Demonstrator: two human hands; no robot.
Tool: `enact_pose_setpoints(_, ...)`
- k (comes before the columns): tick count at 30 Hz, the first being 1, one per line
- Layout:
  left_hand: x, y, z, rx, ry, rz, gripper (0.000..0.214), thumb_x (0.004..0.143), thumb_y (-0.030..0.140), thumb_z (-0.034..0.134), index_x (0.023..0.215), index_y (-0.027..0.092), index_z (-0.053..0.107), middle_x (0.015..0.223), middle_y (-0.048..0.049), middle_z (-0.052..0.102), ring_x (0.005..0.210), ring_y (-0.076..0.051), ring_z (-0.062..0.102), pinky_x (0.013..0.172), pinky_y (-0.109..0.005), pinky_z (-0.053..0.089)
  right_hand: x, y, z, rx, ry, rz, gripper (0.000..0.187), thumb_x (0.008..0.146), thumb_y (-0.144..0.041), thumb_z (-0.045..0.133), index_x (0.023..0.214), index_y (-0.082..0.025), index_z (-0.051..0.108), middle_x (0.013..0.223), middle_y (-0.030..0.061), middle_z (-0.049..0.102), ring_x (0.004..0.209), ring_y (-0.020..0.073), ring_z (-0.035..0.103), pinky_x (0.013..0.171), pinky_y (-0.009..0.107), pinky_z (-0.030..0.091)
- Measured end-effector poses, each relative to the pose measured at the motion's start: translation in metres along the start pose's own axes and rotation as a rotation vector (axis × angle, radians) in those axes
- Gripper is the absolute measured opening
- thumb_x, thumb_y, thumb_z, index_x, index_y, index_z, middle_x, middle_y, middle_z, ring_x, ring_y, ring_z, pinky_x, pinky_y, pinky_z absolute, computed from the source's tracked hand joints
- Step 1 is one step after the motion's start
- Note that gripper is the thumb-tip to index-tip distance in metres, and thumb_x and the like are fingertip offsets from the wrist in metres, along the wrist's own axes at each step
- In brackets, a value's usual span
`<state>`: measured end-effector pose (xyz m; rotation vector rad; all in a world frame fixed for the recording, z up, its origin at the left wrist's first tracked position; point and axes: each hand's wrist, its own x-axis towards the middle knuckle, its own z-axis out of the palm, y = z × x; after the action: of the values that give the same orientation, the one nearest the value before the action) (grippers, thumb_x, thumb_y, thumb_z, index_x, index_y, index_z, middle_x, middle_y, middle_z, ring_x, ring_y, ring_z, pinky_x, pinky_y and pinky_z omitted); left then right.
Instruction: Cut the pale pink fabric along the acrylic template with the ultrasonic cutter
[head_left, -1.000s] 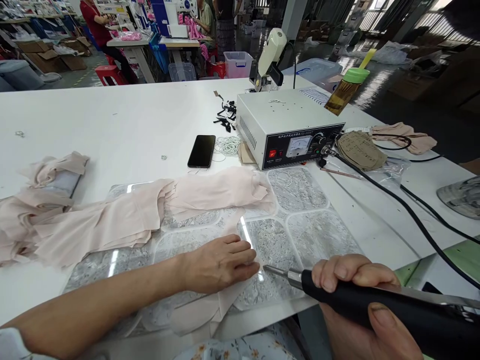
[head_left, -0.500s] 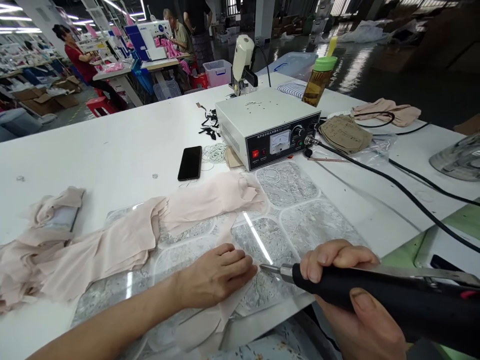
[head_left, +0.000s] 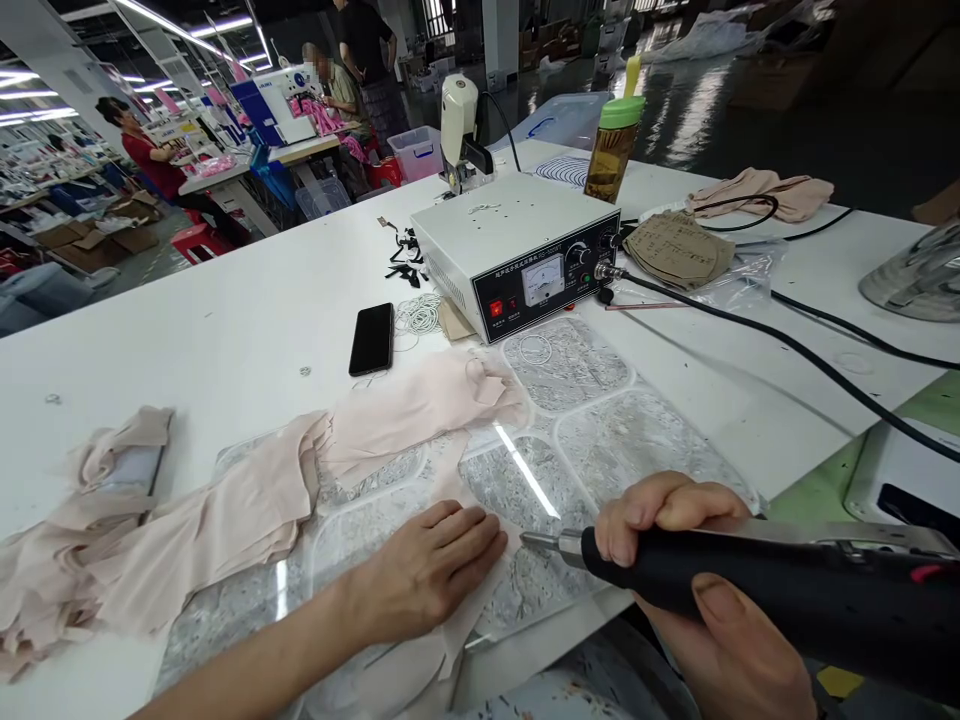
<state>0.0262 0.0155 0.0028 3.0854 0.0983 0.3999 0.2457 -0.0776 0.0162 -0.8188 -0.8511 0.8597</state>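
My left hand (head_left: 439, 565) lies palm down on a thin pale pink fabric piece (head_left: 450, 465), its fingers extended close together and pressing the cloth to a clear patterned mat (head_left: 600, 440). The fingertips' undersides are hidden. In my right hand (head_left: 697, 590) is a black handheld ultrasonic cutter (head_left: 750, 575), with fingers wrapped round its body. Its narrow metal tip (head_left: 536, 539) points left at the cloth's edge, just beside my left fingertips. Whether the tip touches the cloth I cannot tell. Stacked pink fabric pieces (head_left: 217, 520) spread to the left of my hands.
A control box (head_left: 517, 225) with a dial stands behind the mat, its black cable (head_left: 787, 340) running to the right. Nearby are a phone (head_left: 371, 340), a bottle with a green lid (head_left: 615, 145), brown card pieces (head_left: 679, 248) and a glass jar (head_left: 915, 270). Other people sit at sewing machines beyond.
The view has shifted slightly. My hands keep nearly the same pose, and a pale cloth edge now shows between my left fingertips and the cutter tip.
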Motion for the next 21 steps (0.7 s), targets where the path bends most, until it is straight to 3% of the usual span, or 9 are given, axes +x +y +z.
enact_pose_setpoints(7, 0.0004, 0.0024, -0.0002, 0.002, 0.004, -0.035, 0.032, 0.099, 0.007, 0.032, 0.119, 0.000, 0.057, 0.109, -0.0195, 0.067, 0.103, -0.025, 0.062, 0.080, -0.038, 0.055, -0.0002, -0.0012, 0.0000, 0.003, 0.012, 0.040, 0.012, 0.083, -0.036, 0.061, 0.088, -0.026, 0.059, 0.080, 0.0019, 0.052, 0.062, 0.0159, 0.058, 0.058, 0.036, 0.054)
enact_pose_setpoints(21, 0.0023, 0.0059, -0.0025, 0.057, 0.006, -0.050, 0.029, 0.098, 0.007, 0.035, 0.118, 0.000, 0.056, 0.105, -0.0194, 0.065, 0.100, -0.025, 0.061, 0.078, -0.038, 0.053, 0.0089, -0.0021, 0.0052, 0.017, -0.018, -0.019, 0.014, 0.081, -0.036, 0.064, 0.087, -0.024, 0.061, 0.078, 0.0023, 0.051, 0.060, 0.0141, 0.054, 0.055, 0.032, 0.054)
